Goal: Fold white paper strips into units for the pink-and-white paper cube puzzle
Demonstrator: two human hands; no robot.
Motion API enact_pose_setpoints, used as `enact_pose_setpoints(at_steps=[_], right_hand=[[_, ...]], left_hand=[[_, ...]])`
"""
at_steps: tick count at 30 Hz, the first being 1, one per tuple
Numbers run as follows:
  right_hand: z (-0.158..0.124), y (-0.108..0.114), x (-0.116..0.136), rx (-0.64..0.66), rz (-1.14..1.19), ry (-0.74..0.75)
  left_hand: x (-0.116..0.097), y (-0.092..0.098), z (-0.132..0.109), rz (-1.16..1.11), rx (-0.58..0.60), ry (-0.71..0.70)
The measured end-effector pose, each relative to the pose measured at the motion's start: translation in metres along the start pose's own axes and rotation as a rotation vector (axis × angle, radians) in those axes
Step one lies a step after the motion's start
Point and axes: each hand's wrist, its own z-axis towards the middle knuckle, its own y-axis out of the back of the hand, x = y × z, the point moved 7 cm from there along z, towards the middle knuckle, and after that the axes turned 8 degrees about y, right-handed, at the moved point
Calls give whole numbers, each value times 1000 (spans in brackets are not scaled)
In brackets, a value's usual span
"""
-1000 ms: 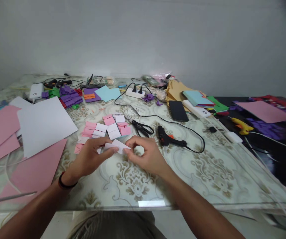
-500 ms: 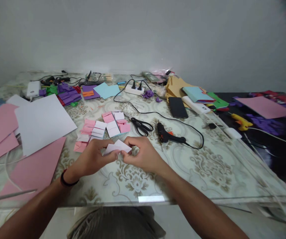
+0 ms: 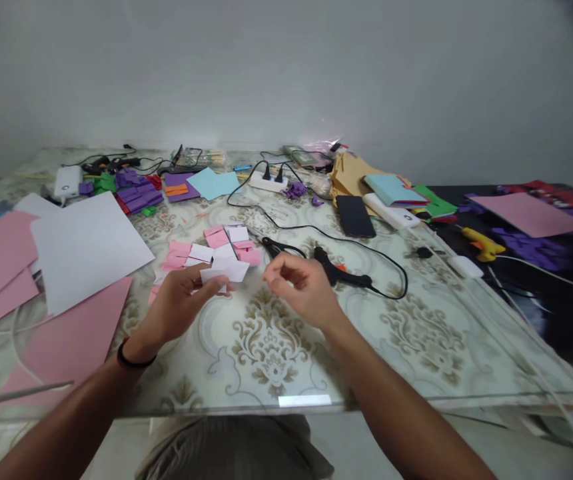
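My left hand [image 3: 176,303] pinches a small folded white paper piece [image 3: 226,272] and holds it out over a cluster of folded pink and white paper pieces [image 3: 216,248] on the table. My right hand [image 3: 299,287] hovers just right of that piece, fingers curled loosely, with nothing seen in them. Black scissors [image 3: 279,247] and a black glue gun [image 3: 339,270] lie just beyond my right hand.
Large pink sheets [image 3: 66,340] and a white sheet [image 3: 86,247] lie at the left. Purple and green paper bits [image 3: 134,190], a power strip [image 3: 268,185], a phone [image 3: 355,215], coloured paper stacks [image 3: 396,193] and a yellow glue gun [image 3: 481,245] sit farther back and right.
My right hand has let go of the white paper piece and moved right. My left hand carried the piece forward toward the pink and white cluster.
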Motion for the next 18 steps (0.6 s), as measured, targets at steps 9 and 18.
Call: enact_pose_setpoints(at_steps=[9, 18], right_hand=[[-8, -19, -6, -78, 61, -31], [-5, -18, 6, -15, -69, 131]], left_hand=[[3, -14, -4, -100, 112, 10], [6, -31, -7, 183, 203, -1]])
